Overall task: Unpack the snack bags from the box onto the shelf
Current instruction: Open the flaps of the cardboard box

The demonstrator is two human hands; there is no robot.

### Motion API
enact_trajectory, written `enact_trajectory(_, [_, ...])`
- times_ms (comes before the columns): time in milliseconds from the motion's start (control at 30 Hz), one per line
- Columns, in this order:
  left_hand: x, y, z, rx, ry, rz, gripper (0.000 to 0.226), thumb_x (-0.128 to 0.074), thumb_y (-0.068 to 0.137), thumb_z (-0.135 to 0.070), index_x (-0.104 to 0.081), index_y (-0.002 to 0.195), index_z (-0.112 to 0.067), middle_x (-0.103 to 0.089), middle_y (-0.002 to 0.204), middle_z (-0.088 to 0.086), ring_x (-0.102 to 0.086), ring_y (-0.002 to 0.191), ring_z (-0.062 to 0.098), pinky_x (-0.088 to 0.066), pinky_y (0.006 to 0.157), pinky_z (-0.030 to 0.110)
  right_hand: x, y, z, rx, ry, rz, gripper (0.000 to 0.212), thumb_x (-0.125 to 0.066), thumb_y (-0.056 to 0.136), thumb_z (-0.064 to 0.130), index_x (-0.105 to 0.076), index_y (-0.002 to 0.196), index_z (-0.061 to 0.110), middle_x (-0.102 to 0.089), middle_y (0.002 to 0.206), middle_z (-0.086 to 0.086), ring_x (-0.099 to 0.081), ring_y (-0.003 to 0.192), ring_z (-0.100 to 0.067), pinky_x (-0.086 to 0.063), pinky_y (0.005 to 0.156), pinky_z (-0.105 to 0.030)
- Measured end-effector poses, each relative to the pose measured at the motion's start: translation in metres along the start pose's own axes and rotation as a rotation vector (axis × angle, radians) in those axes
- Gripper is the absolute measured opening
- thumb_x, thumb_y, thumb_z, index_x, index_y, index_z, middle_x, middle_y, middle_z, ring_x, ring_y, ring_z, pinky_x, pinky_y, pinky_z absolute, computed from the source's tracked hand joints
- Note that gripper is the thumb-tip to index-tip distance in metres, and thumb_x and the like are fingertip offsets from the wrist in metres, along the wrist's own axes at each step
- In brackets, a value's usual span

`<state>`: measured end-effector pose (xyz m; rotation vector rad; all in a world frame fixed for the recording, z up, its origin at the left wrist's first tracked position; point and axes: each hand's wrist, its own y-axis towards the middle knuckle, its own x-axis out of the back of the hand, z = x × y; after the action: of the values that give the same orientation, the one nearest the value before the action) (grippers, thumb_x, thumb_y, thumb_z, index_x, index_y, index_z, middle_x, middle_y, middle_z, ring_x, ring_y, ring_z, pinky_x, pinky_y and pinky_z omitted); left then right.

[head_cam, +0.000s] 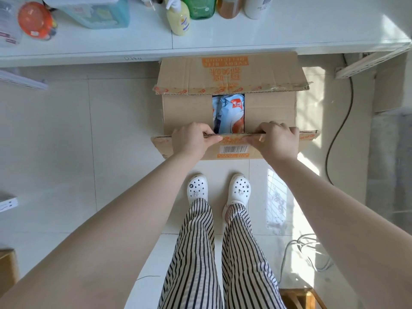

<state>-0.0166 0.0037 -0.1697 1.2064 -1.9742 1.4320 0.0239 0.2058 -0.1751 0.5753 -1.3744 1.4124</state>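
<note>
A cardboard box (229, 112) sits on the tiled floor (66, 130), its far side tucked under the front edge of the white shelf (267, 34). On the shelf behind the box stand a pale yellow bottle (179, 20), a green bottle (199, 7), a light blue container (98, 12) and an orange round object (34, 18). A dark cable (338, 130) trails across the floor to the right of the box. The box's far flap (229, 72) is folded back; two inner flaps cover most of the opening, leaving a narrow gap in the middle where a light blue snack bag (228, 113) shows inside. The left hand (194, 140) and right hand (276, 139) both grip the near flap (234, 144), fingers curled over its top edge, thumbs on its outer face. Both arms reach straight down, white clogs (197, 189) just in front of the box.
</note>
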Motion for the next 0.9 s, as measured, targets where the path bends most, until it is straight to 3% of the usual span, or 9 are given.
enact_trajectory(167, [0.007, -0.021, 0.004, 0.075, -0.152, 0.189, 0.024, -0.073, 0.074, -0.053, -0.073, 0.085, -0.031, -0.069, 0.082, -0.014, -0.063, 0.081, 0.008, -0.041, 0.065, 0.025, 0.008, -0.023, -0.003, -0.017, -0.003, 0.123, 0.045, -0.063, 0.079, 0.067, -0.068, 0.094, 0.025, -0.069, 0.093, 0.004, -0.055, 0.099, -0.024, -0.026, 0.083, -0.036])
enact_trajectory(267, [0.006, -0.03, 0.006, 0.115, -0.245, 0.277, 0.024, -0.079, 0.07, -0.048, -0.072, 0.085, -0.029, -0.066, 0.078, -0.016, -0.061, 0.078, 0.005, -0.038, 0.063, 0.02, 0.013, -0.035, -0.004, -0.052, 0.031, 0.207, 0.044, -0.065, 0.076, 0.069, -0.067, 0.096, 0.03, -0.059, 0.084, 0.012, -0.054, 0.105, -0.022, -0.028, 0.089, -0.037])
enact_trajectory(367, [-0.004, -0.034, 0.014, 0.131, -0.336, 0.352, 0.022, -0.081, 0.067, -0.047, -0.071, 0.078, -0.031, -0.068, 0.078, -0.013, -0.065, 0.083, 0.012, -0.047, 0.073, 0.029, 0.012, -0.039, -0.004, -0.126, 0.098, 0.332, 0.048, -0.063, 0.071, 0.076, -0.067, 0.093, 0.034, -0.06, 0.086, 0.016, -0.056, 0.101, -0.016, -0.03, 0.094, -0.036])
enact_trajectory(433, [-0.012, -0.038, 0.019, 0.177, -0.398, 0.414, 0.023, -0.081, 0.069, -0.046, -0.072, 0.081, -0.029, -0.07, 0.085, -0.008, -0.066, 0.088, 0.018, -0.051, 0.076, 0.034, 0.005, -0.04, -0.005, -0.19, 0.216, 0.45, 0.055, -0.063, 0.067, 0.079, -0.068, 0.096, 0.033, -0.068, 0.097, 0.013, -0.06, 0.098, -0.015, -0.04, 0.099, -0.037])
enact_trajectory(500, [-0.024, -0.044, 0.026, 0.258, -0.348, 0.411, 0.037, -0.08, 0.068, -0.05, -0.069, 0.097, -0.03, -0.067, 0.099, -0.007, -0.064, 0.091, 0.017, -0.051, 0.078, 0.033, -0.005, -0.044, -0.005, -0.206, 0.227, 0.519, 0.064, -0.064, 0.067, 0.078, -0.065, 0.11, 0.03, -0.068, 0.111, 0.009, -0.06, 0.108, -0.018, -0.044, 0.102, -0.041])
enact_trajectory(567, [-0.038, -0.048, 0.035, 0.308, -0.179, 0.328, 0.06, -0.078, 0.066, -0.056, -0.059, 0.118, -0.033, -0.06, 0.12, -0.004, -0.057, 0.109, 0.018, -0.046, 0.095, 0.037, -0.018, -0.05, -0.006, -0.209, 0.156, 0.514, 0.076, -0.064, 0.069, 0.077, -0.057, 0.128, 0.03, -0.06, 0.128, 0.004, -0.05, 0.126, -0.022, -0.038, 0.107, -0.041])
enact_trajectory(700, [-0.064, -0.052, 0.049, 0.352, 0.059, 0.294, 0.106, -0.071, 0.061, -0.07, -0.022, 0.147, -0.033, -0.015, 0.157, 0.005, -0.012, 0.145, 0.031, -0.016, 0.116, 0.051, -0.053, -0.062, -0.008, -0.216, 0.003, 0.458, 0.101, -0.059, 0.069, 0.08, -0.032, 0.149, 0.025, -0.033, 0.154, -0.005, -0.023, 0.145, -0.026, -0.018, 0.118, -0.043])
enact_trajectory(800, [-0.086, -0.054, 0.056, 0.423, 0.051, 0.312, 0.127, -0.072, 0.063, -0.068, 0.006, 0.153, -0.024, 0.013, 0.159, 0.011, 0.013, 0.147, 0.03, -0.001, 0.118, 0.051, -0.081, -0.072, -0.009, -0.284, -0.037, 0.412, 0.118, -0.06, 0.066, 0.082, -0.009, 0.156, 0.023, -0.004, 0.164, -0.009, 0.001, 0.151, -0.025, -0.004, 0.121, -0.046])
enact_trajectory(900, [-0.107, -0.055, 0.061, 0.452, 0.01, 0.232, 0.13, -0.073, 0.065, -0.065, 0.013, 0.152, -0.019, 0.018, 0.158, 0.015, 0.013, 0.147, 0.031, -0.001, 0.119, 0.049, -0.106, -0.079, -0.004, -0.355, 0.056, 0.348, 0.12, -0.066, 0.07, 0.073, 0.002, 0.156, 0.023, 0.01, 0.164, -0.009, 0.009, 0.151, -0.025, 0.002, 0.122, -0.045])
